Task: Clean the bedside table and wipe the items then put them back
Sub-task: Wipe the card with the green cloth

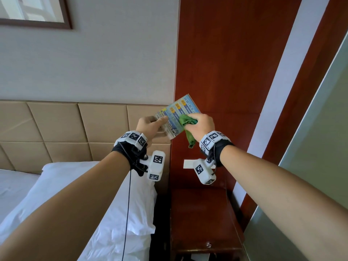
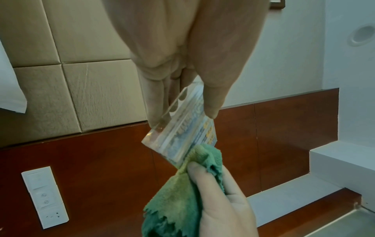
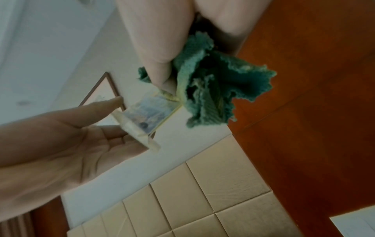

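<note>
Left hand [image 1: 148,123] pinches acrylic sign [image 1: 177,114], numbered 01–03; right hand [image 1: 202,124] clutches green cloth [image 1: 186,121] against it.

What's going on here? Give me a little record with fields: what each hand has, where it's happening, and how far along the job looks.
left hand: holds the clear acrylic sign stand by its base end
right hand: grips a green cloth, pressed against the stand's printed face
place: held up in the air above the bedside table, beside the bed pillow
stage: the stand is being wiped; it is not yet back on the table
</note>
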`<state>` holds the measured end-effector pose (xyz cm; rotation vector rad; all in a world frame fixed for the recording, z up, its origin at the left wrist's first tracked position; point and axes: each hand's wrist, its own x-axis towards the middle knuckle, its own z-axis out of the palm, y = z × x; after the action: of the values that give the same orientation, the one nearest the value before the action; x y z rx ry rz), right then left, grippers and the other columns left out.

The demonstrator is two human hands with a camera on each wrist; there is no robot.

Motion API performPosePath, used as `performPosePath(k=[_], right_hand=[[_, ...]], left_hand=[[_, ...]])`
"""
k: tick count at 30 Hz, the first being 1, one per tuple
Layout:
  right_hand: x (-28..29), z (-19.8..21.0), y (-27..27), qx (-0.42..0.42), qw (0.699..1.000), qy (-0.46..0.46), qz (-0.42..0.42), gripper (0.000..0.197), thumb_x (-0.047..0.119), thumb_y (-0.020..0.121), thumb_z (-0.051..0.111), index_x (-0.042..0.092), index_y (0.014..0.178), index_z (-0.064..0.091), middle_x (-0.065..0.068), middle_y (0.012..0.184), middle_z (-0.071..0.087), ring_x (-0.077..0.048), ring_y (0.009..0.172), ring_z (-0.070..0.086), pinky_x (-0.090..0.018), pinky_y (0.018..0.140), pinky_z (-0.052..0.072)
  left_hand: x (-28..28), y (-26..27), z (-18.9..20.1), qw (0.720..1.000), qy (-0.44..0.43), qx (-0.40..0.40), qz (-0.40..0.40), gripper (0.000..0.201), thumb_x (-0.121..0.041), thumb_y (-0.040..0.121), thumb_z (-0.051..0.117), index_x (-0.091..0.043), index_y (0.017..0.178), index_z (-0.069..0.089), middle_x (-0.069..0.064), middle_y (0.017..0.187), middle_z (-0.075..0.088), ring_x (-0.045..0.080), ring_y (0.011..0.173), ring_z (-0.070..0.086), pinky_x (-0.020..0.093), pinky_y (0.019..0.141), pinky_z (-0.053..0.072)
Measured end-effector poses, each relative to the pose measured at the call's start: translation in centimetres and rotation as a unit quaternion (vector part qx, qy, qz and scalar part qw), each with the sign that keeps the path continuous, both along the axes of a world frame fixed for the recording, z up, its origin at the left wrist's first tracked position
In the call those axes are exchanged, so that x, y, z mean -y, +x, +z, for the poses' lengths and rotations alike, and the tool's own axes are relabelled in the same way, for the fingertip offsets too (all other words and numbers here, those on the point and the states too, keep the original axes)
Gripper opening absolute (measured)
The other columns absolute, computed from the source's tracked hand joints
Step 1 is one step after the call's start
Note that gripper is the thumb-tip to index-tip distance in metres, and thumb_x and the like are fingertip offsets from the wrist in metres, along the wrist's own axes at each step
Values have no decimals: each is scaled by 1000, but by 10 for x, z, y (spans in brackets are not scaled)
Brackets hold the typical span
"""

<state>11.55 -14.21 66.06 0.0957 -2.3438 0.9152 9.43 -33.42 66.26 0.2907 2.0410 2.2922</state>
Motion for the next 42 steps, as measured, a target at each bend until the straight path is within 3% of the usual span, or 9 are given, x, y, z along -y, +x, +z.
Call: performPosePath(k=[10,17,20,24,30,35,38,40,42], right_hand=[[-20,5,-14,-35,988,-54,-140,31,9,83,63,19,110,74,-4,96,67,-26,88,62,-31,67,47],[-22,5,-13,32,987,-3,-156,34,8,90,54,20,119,69,-5,108,69,-27,96,63,-30,68,45],[-19,1,-12,87,988,9,-126,23,11,92,52,17,107,69,-6,97,70,-26,82,62,-28,63,43],[-16,-3,-16,144,986,-3,-85,12,19,91,58,10,93,65,-7,89,68,-30,86,65,-34,68,49],[-7,2,-19,215,974,-61,34,24,25,85,76,13,104,68,1,93,64,-17,84,60,-26,74,43],[6,-1,-32,227,967,-54,103,22,23,82,79,19,102,70,3,91,69,-7,71,63,-19,57,44],[22,-5,-41,207,970,29,128,27,22,82,79,17,107,72,3,96,69,-15,84,66,-22,71,47],[36,-8,-43,191,963,118,149,28,26,81,77,19,108,71,5,96,67,-17,90,64,-26,79,49],[53,-13,-42,180,946,201,181,23,26,81,75,22,103,71,1,97,71,-23,89,66,-33,80,53]], left_hand=[[11,4,0,999,-25,-22,-42,32,-21,94,66,2,115,62,17,107,73,29,97,73,47,87,58],[27,0,-9,995,-86,-33,-38,34,-26,94,66,-2,118,63,12,105,75,24,96,73,44,87,58],[33,-4,-17,996,-81,-11,-27,31,-22,94,66,-1,117,62,14,105,74,26,95,73,46,87,58],[41,-7,-28,996,-90,13,0,28,-18,96,63,0,117,62,14,105,74,25,93,74,42,84,60],[57,-14,-42,992,-81,72,60,19,-11,98,58,1,113,60,15,102,70,25,83,71,41,81,60],[76,-18,-57,977,-109,136,124,45,-17,91,69,8,127,56,24,114,68,35,102,69,52,94,54],[79,-6,-56,955,-182,132,192,62,-21,90,71,5,140,46,24,131,59,36,115,63,42,89,56],[81,0,-58,934,-263,97,223,56,-22,95,64,-1,143,44,16,138,56,32,125,56,39,100,48],[86,9,-61,905,-342,43,250,56,-27,92,67,-12,143,49,9,134,60,26,121,57,32,100,45]])
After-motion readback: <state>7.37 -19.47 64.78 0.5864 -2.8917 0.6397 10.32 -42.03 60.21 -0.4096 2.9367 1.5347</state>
